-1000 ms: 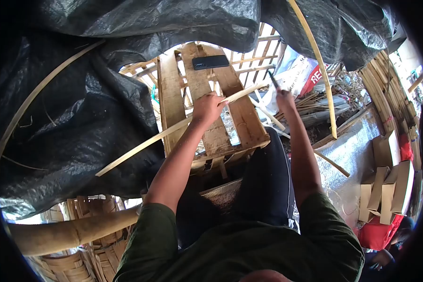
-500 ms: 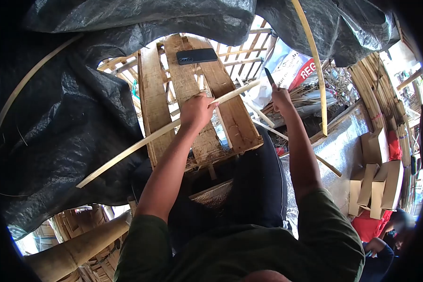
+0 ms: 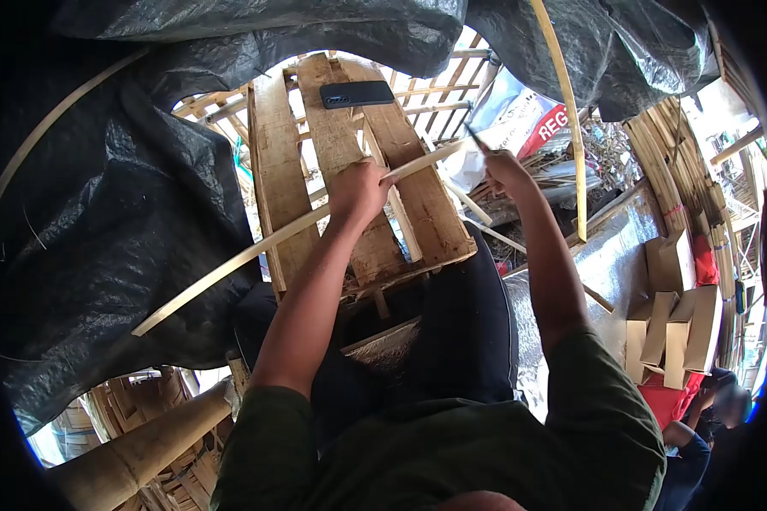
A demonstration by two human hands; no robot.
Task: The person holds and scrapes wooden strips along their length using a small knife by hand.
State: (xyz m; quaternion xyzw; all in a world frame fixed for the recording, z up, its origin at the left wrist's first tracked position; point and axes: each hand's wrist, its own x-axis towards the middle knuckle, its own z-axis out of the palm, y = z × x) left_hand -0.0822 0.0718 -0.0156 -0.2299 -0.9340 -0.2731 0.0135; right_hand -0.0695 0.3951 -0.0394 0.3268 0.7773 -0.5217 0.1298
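Observation:
My left hand (image 3: 360,189) is closed around a long pale bamboo strip (image 3: 222,271), which slants over the slatted wooden bench (image 3: 439,223). The strip's lower end reaches out over the black plastic sheet. In my right hand (image 3: 508,173) is a knife (image 3: 475,136), its dark blade pointing up and to the left. The blade is close to the strip's upper right end; whether they touch I cannot tell. A dark phone (image 3: 357,94) lies at the far end of the bench, beyond my left hand.
Black plastic sheeting (image 3: 119,230) hangs at the left and overhead. Several cardboard boxes (image 3: 690,332) are stacked at the right, near another person (image 3: 694,443). A thick bamboo pole (image 3: 145,443) lies at the lower left. Another strip (image 3: 568,111) hangs at the upper right.
My right hand has moved slightly left and turned, bringing the knife blade closer to the strip's upper end. My left hand keeps its grip with little movement.

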